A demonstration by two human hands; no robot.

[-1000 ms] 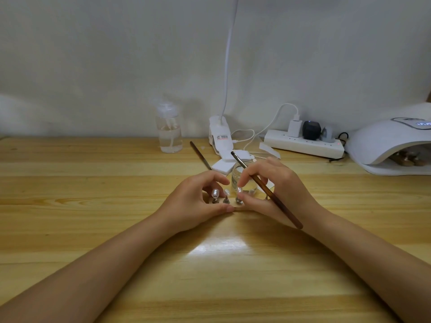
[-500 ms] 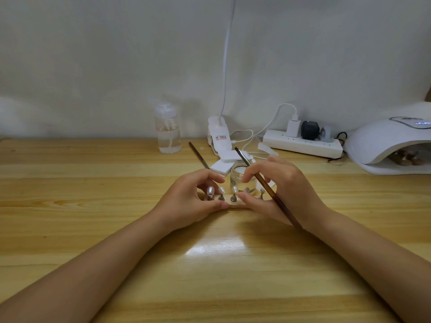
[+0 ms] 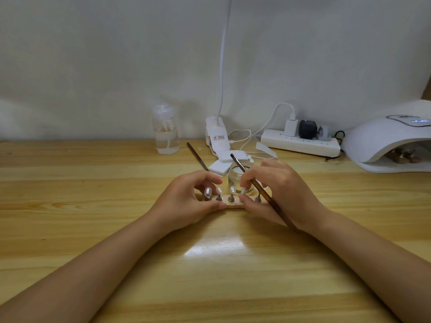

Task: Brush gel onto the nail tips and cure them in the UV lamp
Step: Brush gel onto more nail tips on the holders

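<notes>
Now both hands have slid the nail-tip stand point(image 3: 229, 204) slightly leftward, left hand point(image 3: 186, 201) gripping its end, right hand point(image 3: 277, 194) pinching it while clutching the gel brush point(image 3: 263, 194), likely readying transfer to the UV lamp point(image 3: 382, 145).

1. White clip lamp base point(image 3: 215, 136) carries a small label with red and dark print, far too tiny to read.
2. UV lamp point(image 3: 387, 141) shows a lit display, its digits blurred.

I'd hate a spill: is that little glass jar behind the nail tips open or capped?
Open: the glass jar stands upright with a bare rim, no lid on it.
</notes>
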